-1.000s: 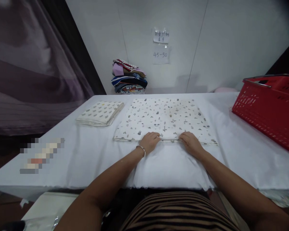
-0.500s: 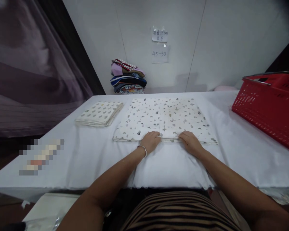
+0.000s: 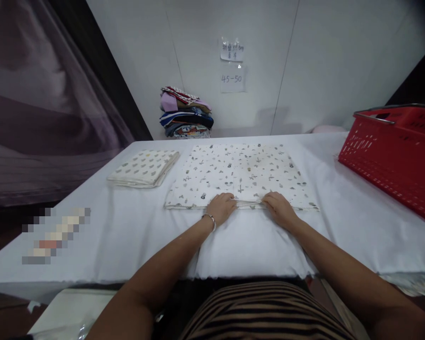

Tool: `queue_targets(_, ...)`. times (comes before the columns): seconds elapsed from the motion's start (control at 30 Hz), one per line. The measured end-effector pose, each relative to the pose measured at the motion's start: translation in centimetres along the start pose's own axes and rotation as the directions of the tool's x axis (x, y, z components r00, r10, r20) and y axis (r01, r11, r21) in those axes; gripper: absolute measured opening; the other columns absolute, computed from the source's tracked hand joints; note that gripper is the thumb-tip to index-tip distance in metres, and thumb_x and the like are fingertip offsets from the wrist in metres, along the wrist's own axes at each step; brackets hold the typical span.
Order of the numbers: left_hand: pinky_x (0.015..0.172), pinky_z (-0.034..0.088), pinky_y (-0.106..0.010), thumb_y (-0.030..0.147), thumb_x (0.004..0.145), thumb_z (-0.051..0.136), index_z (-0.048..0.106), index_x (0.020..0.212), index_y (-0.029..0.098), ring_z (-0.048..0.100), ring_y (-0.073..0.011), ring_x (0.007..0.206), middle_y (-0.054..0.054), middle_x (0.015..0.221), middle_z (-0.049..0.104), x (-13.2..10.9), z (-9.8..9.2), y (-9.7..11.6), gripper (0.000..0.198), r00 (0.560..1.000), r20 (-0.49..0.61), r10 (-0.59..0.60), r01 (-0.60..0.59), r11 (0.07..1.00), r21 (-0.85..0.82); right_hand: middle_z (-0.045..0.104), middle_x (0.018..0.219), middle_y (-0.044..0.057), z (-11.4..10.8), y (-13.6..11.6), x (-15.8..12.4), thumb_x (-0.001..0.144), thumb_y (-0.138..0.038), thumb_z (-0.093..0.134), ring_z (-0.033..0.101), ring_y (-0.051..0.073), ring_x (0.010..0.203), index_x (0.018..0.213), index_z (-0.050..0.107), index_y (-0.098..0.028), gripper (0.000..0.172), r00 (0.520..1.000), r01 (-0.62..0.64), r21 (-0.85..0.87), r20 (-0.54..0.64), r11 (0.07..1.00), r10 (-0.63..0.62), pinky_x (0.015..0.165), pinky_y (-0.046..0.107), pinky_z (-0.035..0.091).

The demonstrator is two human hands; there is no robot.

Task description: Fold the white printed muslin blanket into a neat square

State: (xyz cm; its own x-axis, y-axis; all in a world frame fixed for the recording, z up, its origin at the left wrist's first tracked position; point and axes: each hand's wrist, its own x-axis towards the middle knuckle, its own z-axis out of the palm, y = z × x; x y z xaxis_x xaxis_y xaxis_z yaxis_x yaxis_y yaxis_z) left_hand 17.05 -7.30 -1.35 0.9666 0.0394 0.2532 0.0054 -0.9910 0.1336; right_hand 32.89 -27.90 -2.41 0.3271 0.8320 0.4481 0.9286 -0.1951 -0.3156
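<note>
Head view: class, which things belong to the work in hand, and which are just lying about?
In the work:
printed cloth, lying flat
left hand and right hand, at its near edge
white table, under the cloth

Probably just lying about:
folded cloth, untouched
fabric pile
red basket

A white, rectangular fabric sheet, printed with small scattered grey, black and tan motifs, lies flat and folded in layers on the white-covered surface. Its long near edge runs roughly parallel to the surface's front. Between the left hand and right hand, which grip that edge, the layers part slightly.
</note>
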Motion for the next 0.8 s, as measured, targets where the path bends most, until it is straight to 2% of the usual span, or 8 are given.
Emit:
queue_targets(0.1,0.084,0.039,-0.035,0.029,0.090,0.045,0.064,0.094,0.020,0.050,-0.0205,0.101,-0.006,0.111,0.056,0.06,0.08,0.10,0.021,1.000,0.007,0.004,-0.004,0.999,0.032,0.061,0.093,0.009,-0.01,-0.04,0.03,0.093,-0.024,0.035,0.053,0.021,0.086,0.091,0.060,-0.019,0.025,1.000,-0.007,0.018,-0.002,1.000,0.007,0.076,0.035,0.040)
queue_targets(0.23,0.083,0.039,-0.036,0.020,0.088,0.045,0.064,0.088,0.019,0.049,-0.0218,0.102,-0.006,0.113,0.056,0.01,0.26,0.31,0.018,0.999,-0.018,0.027,-0.025,0.992,0.125,0.061,0.091,0.008,-0.08,-0.30,0.15,0.092,-0.023,0.035,0.052,0.021,0.084,0.089,0.060,-0.019,0.025,1.000,-0.015,0.019,0.004,1.000,0.015,0.075,0.035,0.041)
queue_targets(0.4,0.084,0.037,-0.035,0.012,0.089,0.037,0.062,0.085,0.018,0.049,-0.0196,0.101,-0.006,0.109,0.059,-0.62,0.29,0.24,0.026,0.973,-0.145,0.181,-0.150,0.968,0.199,0.062,0.093,0.009,-0.01,-0.33,0.12,0.093,-0.023,0.035,0.052,0.022,0.085,0.090,0.061,-0.019,0.027,1.000,0.002,-0.039,0.009,0.999,-0.001,0.076,0.036,0.040)
queue_targets(0.5,0.081,0.037,-0.034,0.011,0.090,0.037,0.061,0.083,0.017,0.051,-0.0184,0.095,-0.006,0.099,0.061,-0.86,0.16,0.14,0.025,0.949,-0.180,0.260,-0.217,0.949,0.229,0.062,0.095,0.009,-0.04,-0.38,-0.05,0.093,-0.022,0.036,0.052,0.023,0.088,0.094,0.062,-0.019,0.027,0.999,0.038,-0.079,0.034,0.996,-0.035,0.077,0.037,0.039)
queue_targets(0.63,0.077,0.036,-0.032,0.012,0.088,0.042,0.059,0.079,0.017,0.051,-0.0157,0.085,-0.004,0.087,0.062,-0.63,0.13,0.05,0.020,0.936,-0.233,0.262,-0.214,0.953,0.212,0.060,0.101,0.010,-0.19,-0.60,-0.18,0.091,-0.026,0.042,0.051,0.023,0.093,0.105,0.059,-0.018,0.023,0.992,0.113,-0.078,0.061,0.991,-0.108,0.079,0.036,0.038)
queue_targets(0.8,0.075,0.035,-0.031,0.014,0.086,0.045,0.058,0.079,0.016,0.052,-0.0158,0.079,-0.004,0.078,0.061,-0.19,0.35,-0.01,0.015,0.926,-0.260,0.275,-0.206,0.943,0.262,0.061,0.095,0.010,-0.03,-0.51,-0.04,0.092,-0.023,0.040,0.050,0.021,0.089,0.098,0.062,-0.016,0.024,0.990,0.138,-0.130,0.025,0.982,-0.136,0.076,0.034,0.037)
